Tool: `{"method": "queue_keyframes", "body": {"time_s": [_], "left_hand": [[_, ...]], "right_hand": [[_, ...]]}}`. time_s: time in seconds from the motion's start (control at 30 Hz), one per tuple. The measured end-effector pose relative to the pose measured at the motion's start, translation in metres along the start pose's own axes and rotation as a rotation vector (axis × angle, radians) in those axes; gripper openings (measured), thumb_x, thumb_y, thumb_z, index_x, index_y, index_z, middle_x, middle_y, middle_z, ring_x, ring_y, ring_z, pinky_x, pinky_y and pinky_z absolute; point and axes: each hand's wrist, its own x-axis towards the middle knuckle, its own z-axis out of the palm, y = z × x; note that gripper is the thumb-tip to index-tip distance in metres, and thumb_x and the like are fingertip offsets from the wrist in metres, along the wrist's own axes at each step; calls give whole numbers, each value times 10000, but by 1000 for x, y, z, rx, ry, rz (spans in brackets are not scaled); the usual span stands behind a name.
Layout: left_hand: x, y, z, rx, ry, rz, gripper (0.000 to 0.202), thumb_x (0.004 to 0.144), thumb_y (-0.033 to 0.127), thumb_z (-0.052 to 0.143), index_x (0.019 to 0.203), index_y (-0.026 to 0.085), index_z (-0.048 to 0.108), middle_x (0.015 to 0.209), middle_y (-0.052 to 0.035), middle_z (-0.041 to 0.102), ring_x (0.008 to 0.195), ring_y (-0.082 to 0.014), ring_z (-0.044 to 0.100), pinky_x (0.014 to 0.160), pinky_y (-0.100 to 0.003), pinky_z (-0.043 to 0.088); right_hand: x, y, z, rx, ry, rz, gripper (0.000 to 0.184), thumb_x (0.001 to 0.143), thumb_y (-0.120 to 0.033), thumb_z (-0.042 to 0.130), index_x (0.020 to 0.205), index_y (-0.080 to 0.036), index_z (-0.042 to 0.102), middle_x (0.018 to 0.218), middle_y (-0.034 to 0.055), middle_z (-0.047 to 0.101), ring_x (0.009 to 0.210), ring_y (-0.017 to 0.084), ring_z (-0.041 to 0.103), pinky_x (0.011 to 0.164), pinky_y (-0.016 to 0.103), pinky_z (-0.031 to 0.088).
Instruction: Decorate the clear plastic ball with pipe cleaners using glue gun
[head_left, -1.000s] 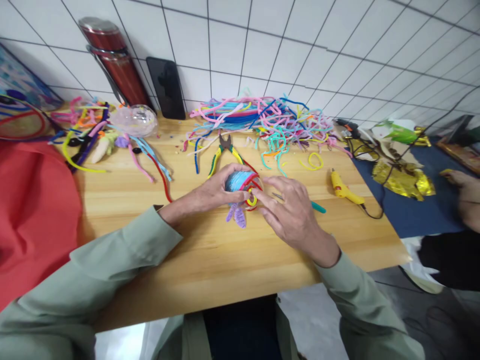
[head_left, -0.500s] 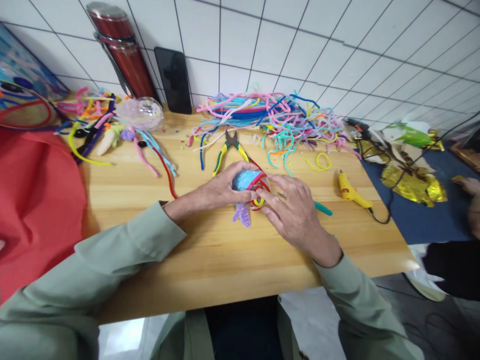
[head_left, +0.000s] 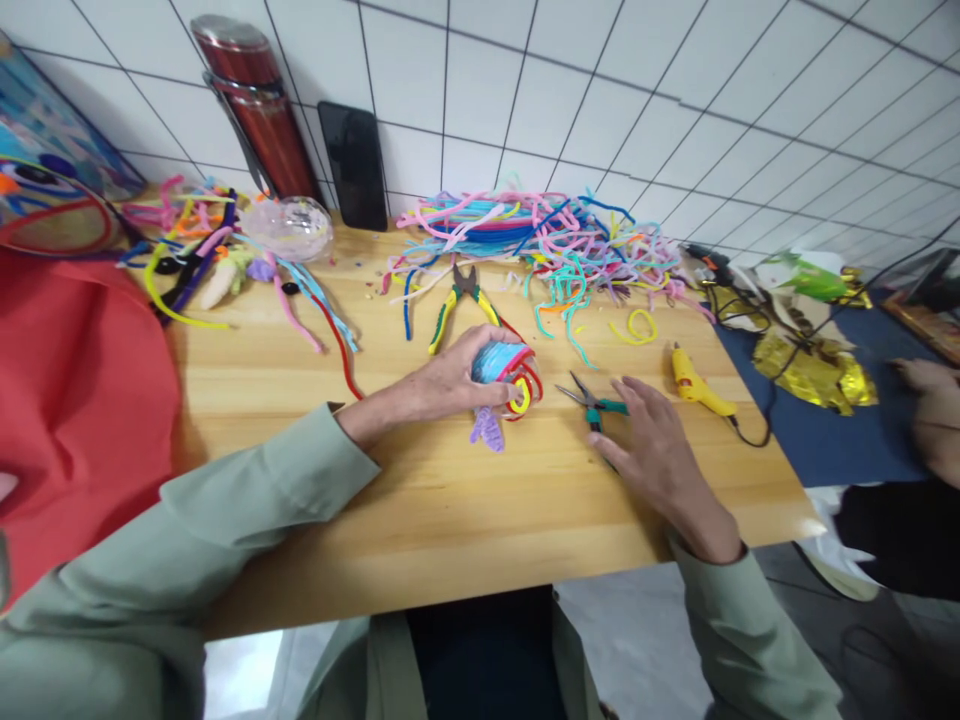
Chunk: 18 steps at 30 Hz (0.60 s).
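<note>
My left hand (head_left: 457,376) is wrapped round a rounded pipe-cleaner figure (head_left: 499,362), light blue with red edging and a yellow ring at its right side. A purple fuzzy piece (head_left: 489,430) sticks out beneath it. To the right, my right hand (head_left: 656,445) is spread over the handles of green-handled pliers (head_left: 594,408) lying on the table with jaws apart. Whether its fingertips touch the handles is hard to tell. Just behind my left hand lie yellow-and-green cutting pliers (head_left: 466,290), their handles spread.
A heap of pipe cleaners (head_left: 517,225) lies along the tiled wall. A yellow glue gun (head_left: 701,385) rests at right, its cord trailing. A red thermos (head_left: 259,110) and a phone (head_left: 352,165) stand behind. Red cloth (head_left: 82,400) covers the left side. Another person's arm (head_left: 937,420) shows far right.
My right hand has let go of the blue figure and moved right, over the green-handled pliers, which now show more fully. My left hand keeps its hold.
</note>
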Motion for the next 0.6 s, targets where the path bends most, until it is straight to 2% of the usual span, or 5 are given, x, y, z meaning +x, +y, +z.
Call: {"method": "queue_keyframes", "body": {"time_s": [0.1,0.2,0.33,0.5,0.6], "left_hand": [[0,1,0,21,4,-18,655,851,455,896,1398,209,632,1246,-76,728,1093,-256,700,962,-377,590],[0,3,1,38,17,-41,689,841,502,901,1399,201,630,1277,-94,729,1115,-271,709,987,-397,595],[0,5,2,51,9,-34,710,845,531,886,1412,200,615,1323,-105,716,1122,-266,708,999,-401,598],[0,4,2,60,21,-31,708,840,522,895,1410,200,623,1288,-100,721,1119,-271,702,996,-406,593],[1,2,2,65,27,-25,700,836,497,900,1413,198,640,1291,-100,725,1111,-267,703,979,-401,595]], "right_hand": [[-32,17,5,-46,-92,85,815,1109,-605,653,1764,-163,454,1614,294,679,1485,472,667,1197,698,588],[-42,15,7,-73,-90,99,792,1122,-599,624,1749,-141,467,1602,299,688,1460,465,683,1186,671,601],[-29,6,12,-123,-70,61,789,1099,-615,666,1690,-113,522,1537,307,719,1386,477,709,1132,676,623],[-12,6,19,-72,4,-26,493,1130,-405,623,1556,-158,640,1329,227,789,1208,398,755,1042,611,668],[-5,-1,11,2,93,-50,424,1101,-323,659,1501,-185,692,1243,189,787,1136,359,768,962,541,702]]}}
